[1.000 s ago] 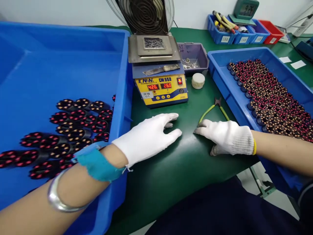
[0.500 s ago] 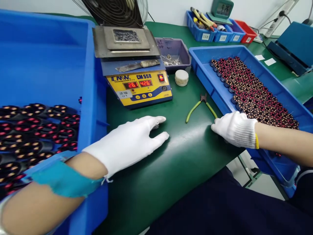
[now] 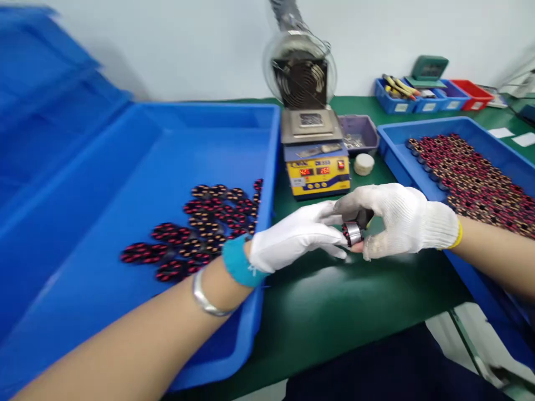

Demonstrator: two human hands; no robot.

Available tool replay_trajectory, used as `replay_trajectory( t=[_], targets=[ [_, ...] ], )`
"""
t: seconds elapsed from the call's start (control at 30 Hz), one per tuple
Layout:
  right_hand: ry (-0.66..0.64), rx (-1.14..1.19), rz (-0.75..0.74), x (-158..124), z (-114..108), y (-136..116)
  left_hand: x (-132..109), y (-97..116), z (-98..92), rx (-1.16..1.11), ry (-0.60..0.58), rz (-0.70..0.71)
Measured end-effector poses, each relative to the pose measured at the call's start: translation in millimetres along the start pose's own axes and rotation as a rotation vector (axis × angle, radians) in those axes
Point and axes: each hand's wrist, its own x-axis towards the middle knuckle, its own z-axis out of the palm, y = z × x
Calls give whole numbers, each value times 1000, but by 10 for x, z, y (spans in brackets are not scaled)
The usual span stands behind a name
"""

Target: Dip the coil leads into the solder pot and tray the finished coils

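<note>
My left hand [image 3: 303,234], in a white glove, reaches in from the left with its fingertips closed against a small round wound coil [image 3: 353,233]. This coil has a silvery band and reddish wire at one end. From the right, my right hand [image 3: 388,220], in a knitted white glove, curls its fingers and thumb round the same coil. A dark piece [image 3: 364,216] shows between the right fingers; its kind is unclear. The hands meet above the green table [image 3: 334,312], in front of a yellow-fronted solder pot [image 3: 321,177]. My right hand hides most of the area behind it.
A large blue bin [image 3: 234,345] with several coils stands at left. On the right is a blue tray [image 3: 393,139] packed with coils. A purple box [image 3: 368,133], a round white tin [image 3: 364,164] and small tool boxes [image 3: 395,104] sit toward the back.
My hands were apart; now they meet at a coil in front of the solder pot. The view has swung left, showing more of the left bin. The green-handled cutters are now mostly hidden.
</note>
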Motion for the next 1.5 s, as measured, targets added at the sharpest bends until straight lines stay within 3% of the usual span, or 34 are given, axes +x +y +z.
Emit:
replay_trajectory(
  t=[0.07, 0.2, 0.37, 0.43, 0.57, 0.67, 0.8, 0.9, 1.0, 1.17, 1.37, 1.5],
  targets=[
    [137, 74, -88, 153, 125, 13, -2, 7, -54, -72, 64, 71],
    [288, 185, -175, 296, 335, 207, 45, -38, -206, -95, 324, 83],
    [360, 429, -16, 307, 358, 360, 91, -25, -213, -31, 492, 125],
    [269, 597, 91, 336, 339, 373, 95, -26, -180, 31, 538, 164],
    [-48, 904, 240, 383, 337, 374, 110, -84, -131, 244, 642, 292],
    [-59, 938, 208, 385, 368, 387, 122, -122, -118, 368, 647, 373],
    [51, 787, 121, 395, 435, 451, 122, -131, -109, 443, 615, 359],
    [121, 696, 82, 407, 474, 487, 121, -148, -107, 555, 709, 385],
    [99, 647, 99, 404, 482, 474, 122, -174, -119, 758, 795, 488],
    [-16, 585, 155, 379, 425, 417, 115, -209, -140, 794, 746, 476],
    [125, 464, 255, 355, 284, 489, 121, -229, -130, 782, 747, 419],
    [144, 569, 192, 393, 342, 447, 112, -227, -114, 918, 691, 504]
  ],
)
